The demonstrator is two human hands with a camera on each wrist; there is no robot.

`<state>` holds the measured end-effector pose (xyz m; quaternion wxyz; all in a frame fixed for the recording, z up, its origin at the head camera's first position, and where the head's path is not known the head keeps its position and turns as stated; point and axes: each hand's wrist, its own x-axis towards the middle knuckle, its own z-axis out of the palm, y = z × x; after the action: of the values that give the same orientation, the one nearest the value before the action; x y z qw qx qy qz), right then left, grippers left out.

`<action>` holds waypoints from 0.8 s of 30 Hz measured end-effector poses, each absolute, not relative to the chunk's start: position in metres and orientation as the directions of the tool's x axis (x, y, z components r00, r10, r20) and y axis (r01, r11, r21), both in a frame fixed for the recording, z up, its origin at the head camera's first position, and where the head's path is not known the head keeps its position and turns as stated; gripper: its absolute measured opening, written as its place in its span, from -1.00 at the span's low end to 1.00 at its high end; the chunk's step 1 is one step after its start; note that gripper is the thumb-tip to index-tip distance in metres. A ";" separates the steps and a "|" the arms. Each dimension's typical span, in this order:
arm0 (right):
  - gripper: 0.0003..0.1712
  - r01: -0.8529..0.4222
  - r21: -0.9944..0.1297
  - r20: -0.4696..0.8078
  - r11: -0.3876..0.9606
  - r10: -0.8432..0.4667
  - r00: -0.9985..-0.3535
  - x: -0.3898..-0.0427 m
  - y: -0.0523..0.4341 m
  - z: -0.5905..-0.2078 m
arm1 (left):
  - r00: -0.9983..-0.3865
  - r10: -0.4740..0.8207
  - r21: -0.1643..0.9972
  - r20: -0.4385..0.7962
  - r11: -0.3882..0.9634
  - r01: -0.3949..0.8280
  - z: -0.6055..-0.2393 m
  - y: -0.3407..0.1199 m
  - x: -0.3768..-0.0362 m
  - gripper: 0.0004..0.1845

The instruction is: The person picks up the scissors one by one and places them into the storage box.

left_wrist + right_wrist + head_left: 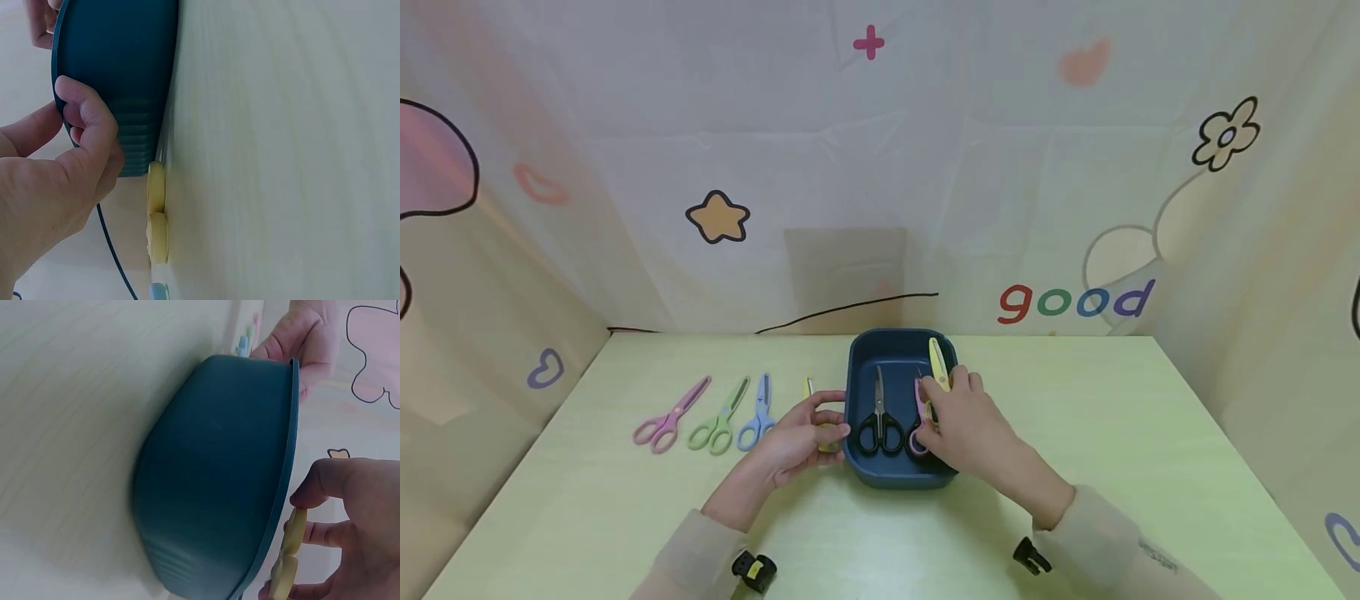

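Readable writing: only "good" (1075, 302) in coloured letters on the backdrop beyond the right hand.

Scissors counted: six in the head view. Three on the counter (1120, 433) out past the left hand: pink scissors (668, 417), green scissors (721, 418), blue scissors (757, 414). A fourth, yellow-handled scissors (157, 212), flat on the counter just beside the tray, mostly hidden under the left hand. Inside the dark blue tray (898, 477): black scissors (880, 417) between the two hands, and a pink-handled pair (919, 408) under the right hand's fingers.

Left hand (801, 437): fingers curled, pinching the tray's near-left rim, thumb on the outer wall.

Right hand (964, 421): reaching over the tray's right side, fingers bent round the handles of yellow scissors (938, 363), blade raised and pointing away over the tray's far rim.
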<state>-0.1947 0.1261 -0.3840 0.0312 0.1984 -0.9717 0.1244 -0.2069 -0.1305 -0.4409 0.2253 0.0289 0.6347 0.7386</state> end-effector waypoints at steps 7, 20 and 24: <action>-0.78 -0.442 -0.203 0.122 0.874 -0.425 -0.897 -0.196 0.118 -0.392 | -0.895 0.377 0.949 -0.237 -0.107 -0.297 -0.441 -0.130 -0.206 -0.36; -0.74 -0.442 -0.193 0.048 0.876 -0.442 -0.896 -0.196 0.107 -0.404 | -0.899 0.369 0.950 -0.238 -0.105 -0.295 -0.439 -0.130 -0.206 -0.36; -0.74 -0.435 -0.218 0.018 0.874 -0.442 -0.897 -0.196 0.106 -0.408 | -0.897 0.373 0.950 -0.237 -0.103 -0.294 -0.440 -0.130 -0.206 -0.37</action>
<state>-0.1959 0.1065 -0.4078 -0.0163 0.2266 -0.9678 0.1087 -0.2060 -0.1301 -0.4401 0.2248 0.0313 0.6309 0.7419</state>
